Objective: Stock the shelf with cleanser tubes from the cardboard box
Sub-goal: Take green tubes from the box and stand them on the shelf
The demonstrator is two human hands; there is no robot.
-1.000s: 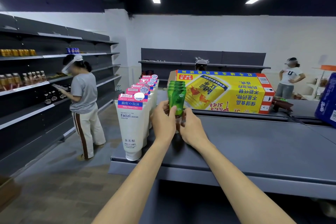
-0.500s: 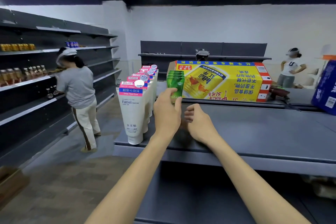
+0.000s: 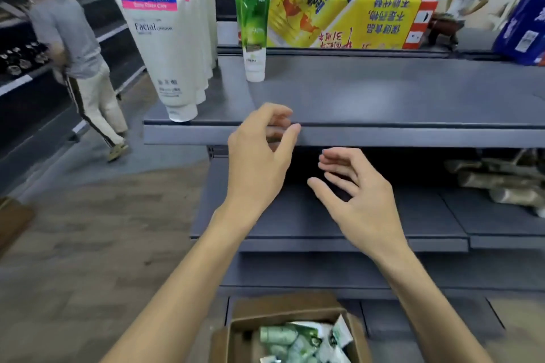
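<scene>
Both grips, left hand (image 3: 259, 162) and right hand (image 3: 358, 200), hang loose and empty below the shelf (image 3: 383, 135), above the box (image 3: 283, 315) of tubes (image 3: 298, 339).

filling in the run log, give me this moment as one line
hands: left hand empty, right hand empty | green tubes upright on shelf | cardboard box below holds more tubes | next: likely reach into box

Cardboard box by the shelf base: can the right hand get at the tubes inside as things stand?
Probably yes. The cardboard box is open-topped, its green and white tubes lie exposed, and the right hand is open and holds nothing, with nothing between it and the box.
</scene>
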